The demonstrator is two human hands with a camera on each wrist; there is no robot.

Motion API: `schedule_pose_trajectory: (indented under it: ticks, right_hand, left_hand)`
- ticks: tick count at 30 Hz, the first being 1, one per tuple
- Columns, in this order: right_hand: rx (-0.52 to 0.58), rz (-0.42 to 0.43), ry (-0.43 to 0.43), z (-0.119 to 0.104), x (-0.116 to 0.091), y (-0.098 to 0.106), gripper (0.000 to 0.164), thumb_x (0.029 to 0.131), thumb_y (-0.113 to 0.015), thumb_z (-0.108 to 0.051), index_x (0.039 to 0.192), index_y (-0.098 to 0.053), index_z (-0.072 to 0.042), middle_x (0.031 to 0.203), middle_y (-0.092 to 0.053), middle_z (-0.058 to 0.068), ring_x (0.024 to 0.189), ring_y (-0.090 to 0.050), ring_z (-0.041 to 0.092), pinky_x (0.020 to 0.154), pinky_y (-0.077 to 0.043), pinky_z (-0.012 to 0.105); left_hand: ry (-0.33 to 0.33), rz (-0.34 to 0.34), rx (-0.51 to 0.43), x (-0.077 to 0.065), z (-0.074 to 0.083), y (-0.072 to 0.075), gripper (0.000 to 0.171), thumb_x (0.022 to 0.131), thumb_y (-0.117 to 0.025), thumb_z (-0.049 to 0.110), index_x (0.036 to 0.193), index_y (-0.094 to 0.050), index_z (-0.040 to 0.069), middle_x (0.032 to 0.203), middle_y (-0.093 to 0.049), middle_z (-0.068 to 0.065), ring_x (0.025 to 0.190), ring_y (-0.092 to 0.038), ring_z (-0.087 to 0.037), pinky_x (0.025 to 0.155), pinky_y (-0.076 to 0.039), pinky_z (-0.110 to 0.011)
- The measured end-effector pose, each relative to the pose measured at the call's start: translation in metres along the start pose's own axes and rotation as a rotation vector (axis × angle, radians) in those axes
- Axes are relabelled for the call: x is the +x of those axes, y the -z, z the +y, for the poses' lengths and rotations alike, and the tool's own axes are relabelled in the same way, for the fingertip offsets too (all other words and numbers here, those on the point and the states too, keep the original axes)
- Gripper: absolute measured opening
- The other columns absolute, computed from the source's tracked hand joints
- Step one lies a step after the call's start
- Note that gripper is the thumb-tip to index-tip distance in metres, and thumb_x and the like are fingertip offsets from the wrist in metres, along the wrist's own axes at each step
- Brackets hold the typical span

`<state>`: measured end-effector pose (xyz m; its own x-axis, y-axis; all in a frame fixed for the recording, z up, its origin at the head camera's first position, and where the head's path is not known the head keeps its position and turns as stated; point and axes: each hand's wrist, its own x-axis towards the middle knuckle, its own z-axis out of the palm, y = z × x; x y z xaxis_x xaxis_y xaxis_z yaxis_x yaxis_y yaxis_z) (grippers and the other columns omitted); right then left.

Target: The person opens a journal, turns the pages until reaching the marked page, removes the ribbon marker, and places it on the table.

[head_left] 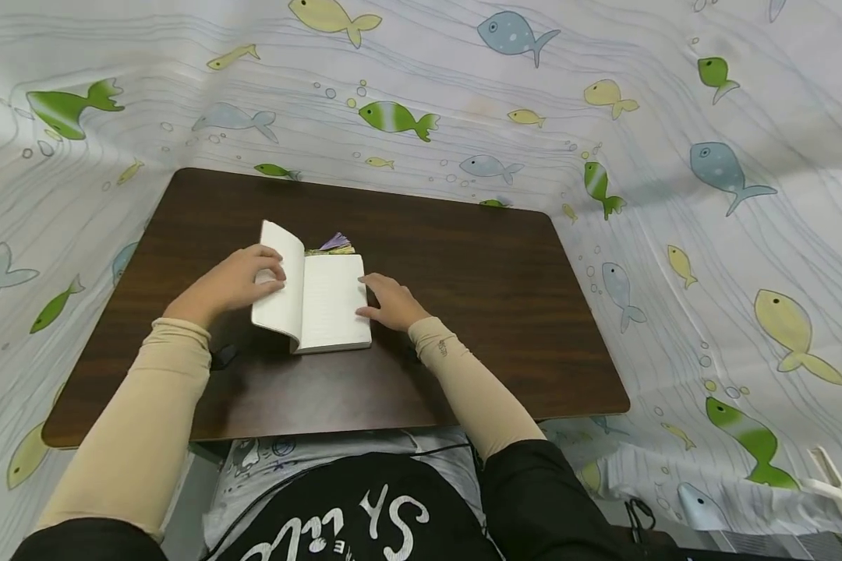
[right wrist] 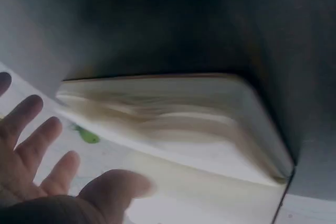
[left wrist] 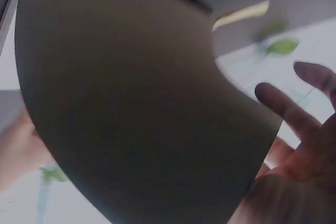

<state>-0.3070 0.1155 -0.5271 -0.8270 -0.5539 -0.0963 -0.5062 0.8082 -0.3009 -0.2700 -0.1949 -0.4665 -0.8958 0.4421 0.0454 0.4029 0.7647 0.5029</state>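
Note:
An open notebook with lined white pages (head_left: 333, 304) lies on the dark brown table. Its left leaf (head_left: 278, 304) stands curved up from the spine; from below it fills much of the left wrist view as a dark sheet (left wrist: 131, 108). My left hand (head_left: 235, 282) is at that leaf's outer edge, fingers spread and fairly straight, touching its inner face. At the block's right edge my right hand (head_left: 393, 302) has thumb and fingers apart; in the right wrist view the thumb (right wrist: 118, 190) lies close to the pages. Purple and yellow tassels (head_left: 337, 244) show beyond the notebook's top edge.
The brown table (head_left: 477, 312) has rounded corners, and a fish-patterned white cloth (head_left: 449, 47) surrounds it. A small black object (head_left: 223, 357) lies beside my left forearm. At the lower right are a white plastic piece (head_left: 835, 487) and a black cord loop (head_left: 638, 514).

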Motion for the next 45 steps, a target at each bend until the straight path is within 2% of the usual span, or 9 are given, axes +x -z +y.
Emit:
schedule_pose_trajectory:
  ticks: [5,11,16,19,23,28,34,41,45]
  right_hand:
    - [0.010,-0.064,-0.029,-0.001,-0.004,-0.007,0.093,0.077,-0.068,-0.056,0.154,-0.027,-0.025,0.154,-0.033,0.002,0.142,-0.031,0.022,0.108,-0.033,0.053]
    - [-0.041,-0.085,-0.074,-0.002,-0.007,-0.010,0.089,0.076,-0.069,-0.056,0.152,-0.032,-0.028,0.155,-0.030,0.006,0.143,-0.028,0.024,0.108,-0.033,0.052]
    - [-0.140,-0.027,-0.069,-0.006,-0.008,-0.017,0.079,0.079,-0.065,-0.058,0.149,-0.039,-0.031,0.146,-0.040,0.006,0.132,-0.040,0.022,0.100,-0.041,0.046]
    - [-0.205,0.042,-0.038,-0.009,-0.008,-0.023,0.070,0.082,-0.063,-0.059,0.144,-0.046,-0.031,0.127,-0.050,0.004,0.111,-0.048,0.019,0.087,-0.044,0.038]
    - [-0.243,0.141,0.007,-0.013,-0.007,-0.028,0.065,0.082,-0.064,-0.056,0.139,-0.055,-0.025,0.106,-0.050,0.002,0.088,-0.045,0.017,0.074,-0.041,0.031]
    - [-0.207,0.177,0.033,-0.015,-0.004,-0.030,0.074,0.081,-0.069,-0.049,0.144,-0.047,-0.016,0.119,-0.056,0.005,0.100,-0.052,0.020,0.084,-0.045,0.034]
    - [0.027,0.094,0.013,-0.017,-0.002,-0.028,0.084,0.084,-0.072,-0.034,0.153,-0.029,-0.013,0.139,-0.048,0.008,0.122,-0.045,0.024,0.101,-0.038,0.038]
    - [0.475,0.135,-0.015,-0.033,-0.002,-0.016,0.082,0.092,-0.067,-0.013,0.154,-0.015,-0.005,0.131,-0.048,0.013,0.105,-0.051,0.019,0.089,-0.046,0.028]
    - [0.593,0.173,-0.068,-0.048,-0.002,-0.011,0.073,0.096,-0.059,-0.015,0.154,-0.017,-0.005,0.137,-0.049,0.018,0.113,-0.055,0.021,0.092,-0.047,0.029]
  left_hand:
    - [0.058,0.043,-0.095,-0.026,-0.026,-0.004,0.023,0.095,-0.062,0.018,0.109,-0.068,0.002,0.143,-0.039,-0.022,0.134,-0.029,-0.046,0.107,-0.023,-0.062]
    - [0.122,0.079,-0.157,-0.038,-0.036,-0.015,0.037,0.093,-0.065,0.028,0.119,-0.064,0.002,0.149,-0.034,-0.020,0.138,-0.024,-0.047,0.107,-0.020,-0.066]
    - [0.116,0.129,-0.153,-0.042,-0.038,-0.019,0.036,0.091,-0.068,0.026,0.117,-0.066,0.001,0.148,-0.036,-0.020,0.137,-0.025,-0.047,0.107,-0.020,-0.066]
    - [0.107,0.150,-0.154,-0.045,-0.038,-0.021,0.034,0.090,-0.069,0.023,0.115,-0.066,0.001,0.147,-0.036,-0.020,0.136,-0.026,-0.047,0.107,-0.021,-0.066]
    - [0.102,0.179,-0.173,-0.048,-0.038,-0.025,0.031,0.090,-0.070,0.021,0.113,-0.067,0.001,0.148,-0.036,-0.020,0.137,-0.026,-0.046,0.107,-0.021,-0.065]
    - [0.080,0.206,-0.200,-0.049,-0.038,-0.028,0.028,0.091,-0.068,0.018,0.113,-0.066,0.000,0.148,-0.034,-0.023,0.138,-0.024,-0.048,0.107,-0.019,-0.067]
    - [0.080,0.210,-0.216,-0.050,-0.037,-0.031,0.027,0.091,-0.067,0.014,0.114,-0.065,-0.002,0.148,-0.032,-0.025,0.138,-0.022,-0.048,0.107,-0.019,-0.067]
    - [0.145,0.234,-0.254,-0.049,-0.037,-0.033,0.038,0.088,-0.071,0.013,0.122,-0.061,0.000,0.154,-0.021,-0.024,0.141,-0.014,-0.049,0.107,-0.017,-0.069]
    - [0.224,0.220,-0.263,-0.050,-0.037,-0.031,0.049,0.089,-0.070,0.021,0.131,-0.053,0.002,0.158,-0.008,-0.026,0.141,-0.007,-0.055,0.102,-0.015,-0.075]
